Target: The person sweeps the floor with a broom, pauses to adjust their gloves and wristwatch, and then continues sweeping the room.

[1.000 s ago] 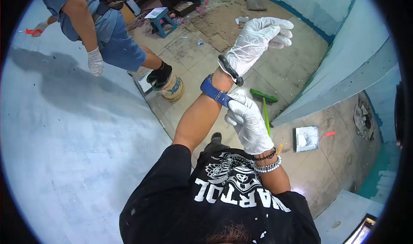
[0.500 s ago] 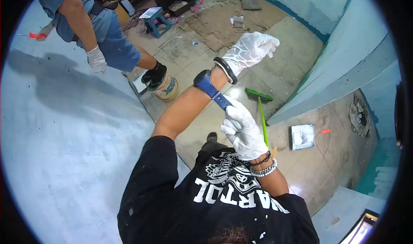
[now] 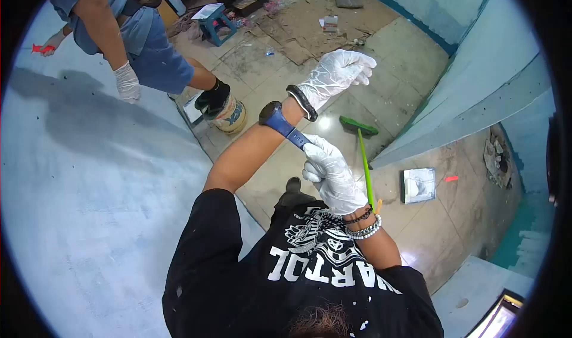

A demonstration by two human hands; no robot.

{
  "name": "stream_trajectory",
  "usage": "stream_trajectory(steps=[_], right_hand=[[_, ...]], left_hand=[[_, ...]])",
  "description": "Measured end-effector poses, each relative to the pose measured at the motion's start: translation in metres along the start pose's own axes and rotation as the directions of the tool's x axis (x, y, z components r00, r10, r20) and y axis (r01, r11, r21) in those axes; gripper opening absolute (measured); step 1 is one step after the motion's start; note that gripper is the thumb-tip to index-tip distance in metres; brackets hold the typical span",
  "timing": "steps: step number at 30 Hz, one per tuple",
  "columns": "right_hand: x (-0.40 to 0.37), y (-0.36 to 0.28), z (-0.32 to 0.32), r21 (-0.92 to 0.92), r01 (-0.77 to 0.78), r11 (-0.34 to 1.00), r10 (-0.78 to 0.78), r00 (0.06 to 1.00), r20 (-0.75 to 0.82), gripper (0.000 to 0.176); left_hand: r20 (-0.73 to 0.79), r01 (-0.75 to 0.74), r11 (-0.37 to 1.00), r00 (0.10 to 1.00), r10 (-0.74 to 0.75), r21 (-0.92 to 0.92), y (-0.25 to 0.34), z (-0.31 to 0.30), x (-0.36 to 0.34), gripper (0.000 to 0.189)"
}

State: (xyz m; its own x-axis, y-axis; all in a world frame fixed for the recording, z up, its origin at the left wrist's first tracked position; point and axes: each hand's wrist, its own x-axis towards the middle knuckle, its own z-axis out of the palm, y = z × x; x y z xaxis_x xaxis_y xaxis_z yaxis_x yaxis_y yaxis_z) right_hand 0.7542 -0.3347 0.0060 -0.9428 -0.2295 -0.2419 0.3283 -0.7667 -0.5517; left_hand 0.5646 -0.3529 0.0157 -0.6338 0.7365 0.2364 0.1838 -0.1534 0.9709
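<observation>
My left hand (image 3: 338,75), in a thin white glove, is held out over the floor with its fingers curled in and nothing visible in them. A black band (image 3: 302,103) circles that wrist near the glove cuff. Behind it on the forearm sits a wristwatch (image 3: 285,125) with a dark round face and a blue strap. The strap's loose end is pinched between the fingertips of my right hand (image 3: 333,177), also gloved in white. Beaded bracelets (image 3: 363,226) are on my right wrist. The strap's far side is hidden under the arm.
At left, a co-worker (image 3: 137,46) in blue with gloved hands has a foot at a bucket (image 3: 229,116) and holds something red (image 3: 43,50). A green broom (image 3: 363,153), a white tray (image 3: 419,185) and a blue stool (image 3: 214,25) are on the tiles. Blue walls (image 3: 89,189) flank me.
My left arm has shifted left, its hand slightly lower. My right hand has moved a little left and up, still holding the strap end. The co-worker's hands have moved slightly left.
</observation>
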Motion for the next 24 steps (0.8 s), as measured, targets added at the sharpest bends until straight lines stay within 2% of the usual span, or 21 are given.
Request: stream_trajectory(steps=[4,7,12,15,17,19,20,23,24], right_hand=[[-0.002,0.001,-0.002,0.028,0.008,1.000,-0.008,1.000,0.004,0.031],[0.000,0.003,-0.009,-0.046,0.033,0.998,-0.034,0.999,-0.018,0.030],[0.000,0.002,-0.008,0.002,0.019,1.000,-0.019,1.000,-0.020,0.026],[0.001,0.004,-0.013,-0.203,0.045,0.978,-0.060,0.996,-0.067,0.027],[0.010,0.009,-0.027,-0.385,0.089,0.919,-0.134,0.987,-0.092,0.034],[0.018,0.011,-0.033,-0.536,0.129,0.835,-0.227,0.966,-0.122,0.036],[0.021,0.013,-0.031,-0.534,0.186,0.824,-0.301,0.944,-0.135,0.037],[0.024,0.015,-0.035,-0.433,0.268,0.861,-0.419,0.856,-0.304,0.043],[0.020,0.011,-0.036,-0.568,0.294,0.769,-0.515,0.811,-0.278,0.043]], left_hand=[[-0.032,0.025,0.990,0.999,-0.030,-0.136,-0.002,0.003,-0.004,0.026],[-0.072,0.012,0.970,0.997,-0.030,-0.242,-0.002,0.007,-0.004,0.027],[-0.024,0.032,0.970,0.999,-0.039,-0.242,-0.010,0.006,0.000,0.027],[-0.022,0.049,0.971,0.998,-0.056,-0.236,-0.003,0.007,-0.001,0.027],[-0.055,0.023,0.894,0.997,-0.054,-0.448,0.001,0.011,0.003,0.027],[-0.089,-0.041,0.761,0.996,-0.022,-0.647,0.010,0.014,0.007,0.027],[-0.122,-0.098,0.704,0.992,0.016,-0.704,0.015,0.017,0.007,0.028],[-0.192,-0.203,0.618,0.978,0.086,-0.759,0.027,0.014,0.012,0.029],[-0.219,-0.251,0.633,0.967,0.131,-0.732,0.025,0.009,0.014,0.031]])
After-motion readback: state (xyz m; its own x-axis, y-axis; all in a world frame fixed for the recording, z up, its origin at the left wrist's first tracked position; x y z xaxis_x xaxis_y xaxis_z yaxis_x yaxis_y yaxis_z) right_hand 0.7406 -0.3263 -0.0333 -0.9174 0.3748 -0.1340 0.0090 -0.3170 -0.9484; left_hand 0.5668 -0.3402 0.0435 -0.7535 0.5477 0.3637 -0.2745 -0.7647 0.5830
